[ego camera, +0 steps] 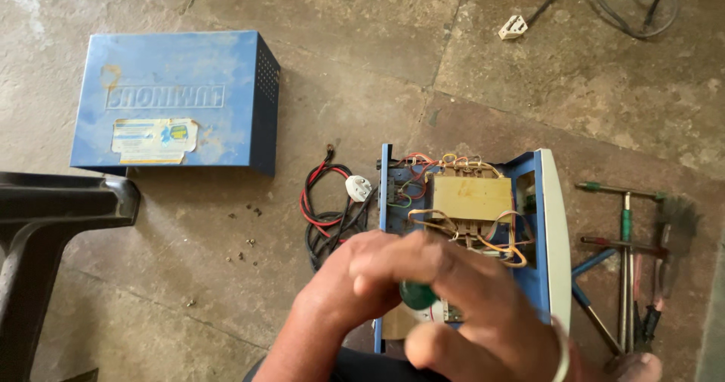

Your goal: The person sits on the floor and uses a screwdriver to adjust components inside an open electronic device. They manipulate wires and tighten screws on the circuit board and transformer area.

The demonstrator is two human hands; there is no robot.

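Both hands were low in the view over an opened blue chassis (389, 201) sitting on the concrete floor (529, 87). Left hand (355, 284) and right hand (483, 314) were both closed around a green screwdriver handle (417, 294); only the rounded butt showed between the fingers, shaft and tip hidden under the hands, so where the tip sat couldn't be told. Inside the chassis a yellow-wrapped transformer (472, 198) sat with a tangle of orange, red and blue wires (498, 238) just beside the hands. White front panel (557, 238) on the right edge. Removed blue metal cover (177, 98) lay well apart at upper left. Red and black cables with a white plug (332, 201) lay just left of the chassis. Spare screwdrivers and a brush (634, 261) lay to the right; another white plug and grey cord (589, 8) at top. Risk, judged: with the tip unseen and wires this close, a slip under two-handed force could nick insulation or snap a lead
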